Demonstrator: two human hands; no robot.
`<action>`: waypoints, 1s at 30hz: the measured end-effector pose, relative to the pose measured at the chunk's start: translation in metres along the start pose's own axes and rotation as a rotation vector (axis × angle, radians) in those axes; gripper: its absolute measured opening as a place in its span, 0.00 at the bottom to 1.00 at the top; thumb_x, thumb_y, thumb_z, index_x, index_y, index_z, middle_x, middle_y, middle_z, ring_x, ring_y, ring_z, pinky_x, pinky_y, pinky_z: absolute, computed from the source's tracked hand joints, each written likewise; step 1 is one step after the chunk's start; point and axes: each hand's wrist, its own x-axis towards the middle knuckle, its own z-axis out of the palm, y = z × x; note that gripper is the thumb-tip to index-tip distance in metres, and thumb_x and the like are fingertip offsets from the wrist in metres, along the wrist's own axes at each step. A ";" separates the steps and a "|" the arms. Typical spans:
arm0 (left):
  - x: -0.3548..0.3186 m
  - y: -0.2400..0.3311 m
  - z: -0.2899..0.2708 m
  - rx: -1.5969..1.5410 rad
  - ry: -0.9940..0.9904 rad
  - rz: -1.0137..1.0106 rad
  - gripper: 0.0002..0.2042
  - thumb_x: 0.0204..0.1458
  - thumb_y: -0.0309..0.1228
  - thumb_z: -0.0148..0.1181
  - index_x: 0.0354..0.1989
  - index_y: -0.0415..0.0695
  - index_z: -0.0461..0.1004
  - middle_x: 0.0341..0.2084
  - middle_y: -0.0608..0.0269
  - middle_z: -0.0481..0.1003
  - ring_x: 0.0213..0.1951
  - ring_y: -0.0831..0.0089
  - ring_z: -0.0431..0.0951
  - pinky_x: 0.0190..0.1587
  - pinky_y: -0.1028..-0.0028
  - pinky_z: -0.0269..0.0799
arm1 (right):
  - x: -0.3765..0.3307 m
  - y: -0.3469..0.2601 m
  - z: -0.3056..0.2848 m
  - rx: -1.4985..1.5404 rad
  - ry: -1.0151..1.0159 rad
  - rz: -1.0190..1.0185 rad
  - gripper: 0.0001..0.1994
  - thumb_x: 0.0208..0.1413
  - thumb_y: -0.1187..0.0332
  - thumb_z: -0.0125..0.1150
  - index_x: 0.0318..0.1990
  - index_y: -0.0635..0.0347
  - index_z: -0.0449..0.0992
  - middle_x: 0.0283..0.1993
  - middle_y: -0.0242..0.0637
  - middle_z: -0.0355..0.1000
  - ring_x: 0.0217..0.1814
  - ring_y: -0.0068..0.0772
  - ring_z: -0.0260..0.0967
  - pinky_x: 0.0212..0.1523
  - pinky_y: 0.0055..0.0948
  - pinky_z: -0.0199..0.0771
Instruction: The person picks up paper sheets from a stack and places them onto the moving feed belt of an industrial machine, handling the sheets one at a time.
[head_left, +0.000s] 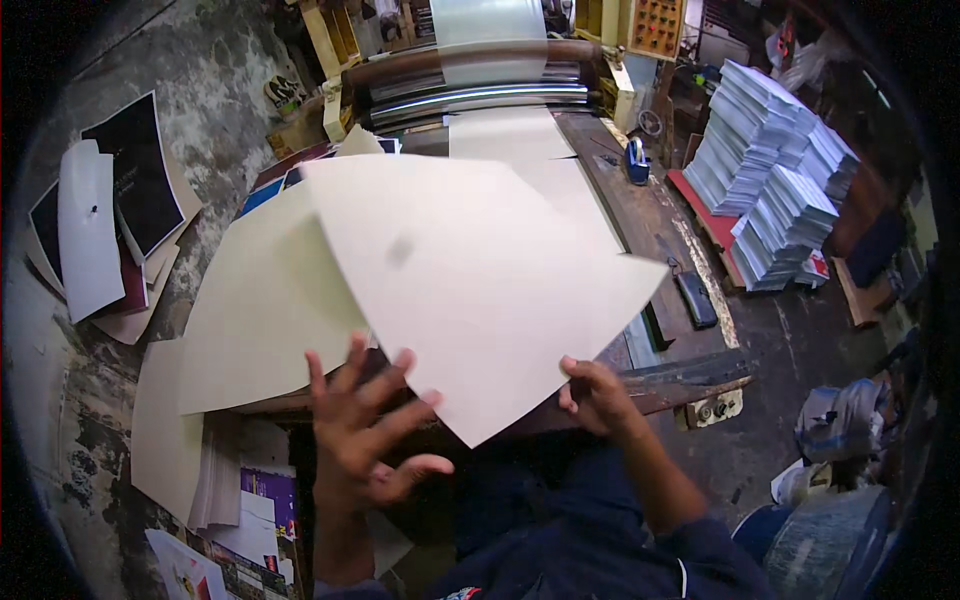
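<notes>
A large cream paper sheet (pixel 480 290) is lifted and tilted in front of me, one corner pointing down toward my body. My right hand (pixel 595 392) pinches its lower right edge between thumb and fingers. Close to the sheet's lower left edge, my left hand (pixel 372 430) has its fingers spread and grips nothing. Under and to the left lies another big cream sheet (pixel 255 300), on a stack (pixel 160 430) that hangs over the table's side. Beyond the lifted sheet, more pale sheet (pixel 505 135) runs up to a machine with metal rollers (pixel 480 98).
Tall stacks of white paper (pixel 750 140) stand at the right on a red board (pixel 705 215). A tape dispenser (pixel 637 160) and a dark case (pixel 696 300) rest on the table's right side. Dark printed sheets (pixel 145 175) lie on the floor at left; a blue drum (pixel 820 550) stands lower right.
</notes>
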 end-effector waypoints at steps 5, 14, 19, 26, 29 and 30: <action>0.001 -0.028 -0.003 0.195 0.114 -0.112 0.33 0.46 0.52 0.63 0.57 0.43 0.68 0.59 0.53 0.66 0.64 0.49 0.59 0.63 0.48 0.51 | -0.017 0.065 -0.039 0.167 0.116 0.055 0.14 0.60 0.61 0.55 0.36 0.66 0.71 0.24 0.41 0.73 0.22 0.27 0.68 0.35 0.35 0.77; -0.007 -0.048 0.027 0.137 0.252 -0.387 0.15 0.48 0.30 0.65 0.46 0.43 0.77 0.42 0.56 0.79 0.49 0.58 0.76 0.51 0.65 0.64 | -0.033 0.153 -0.068 0.166 0.278 0.223 0.19 0.65 0.56 0.46 0.47 0.68 0.67 0.37 0.47 0.74 0.32 0.30 0.70 0.42 0.40 0.76; -0.008 -0.045 0.021 0.020 0.269 -0.462 0.10 0.54 0.31 0.60 0.43 0.43 0.78 0.42 0.55 0.79 0.49 0.60 0.77 0.52 0.67 0.64 | 0.009 0.130 -0.063 0.195 0.249 0.242 0.19 0.67 0.56 0.41 0.50 0.65 0.64 0.41 0.47 0.74 0.37 0.32 0.70 0.45 0.40 0.76; -0.008 -0.048 0.028 -0.121 0.393 -0.738 0.20 0.62 0.36 0.49 0.21 0.34 0.65 0.16 0.62 0.67 0.22 0.72 0.64 0.28 0.70 0.57 | 0.071 0.105 -0.077 0.235 0.221 0.146 0.17 0.67 0.57 0.40 0.47 0.64 0.64 0.42 0.47 0.75 0.35 0.30 0.71 0.44 0.41 0.76; -0.006 -0.052 0.032 -0.147 0.346 -0.895 0.23 0.65 0.43 0.44 0.35 0.31 0.74 0.26 0.62 0.72 0.31 0.76 0.66 0.38 0.72 0.64 | 0.089 0.107 -0.082 0.230 0.226 0.125 0.16 0.67 0.57 0.41 0.46 0.63 0.64 0.42 0.45 0.75 0.35 0.30 0.71 0.42 0.40 0.75; -0.006 -0.052 0.032 -0.144 0.350 -0.898 0.23 0.65 0.43 0.44 0.35 0.31 0.74 0.26 0.62 0.72 0.31 0.76 0.66 0.38 0.72 0.64 | 0.094 0.108 -0.083 0.247 0.231 0.102 0.16 0.66 0.57 0.42 0.46 0.62 0.64 0.41 0.44 0.75 0.35 0.30 0.70 0.41 0.39 0.75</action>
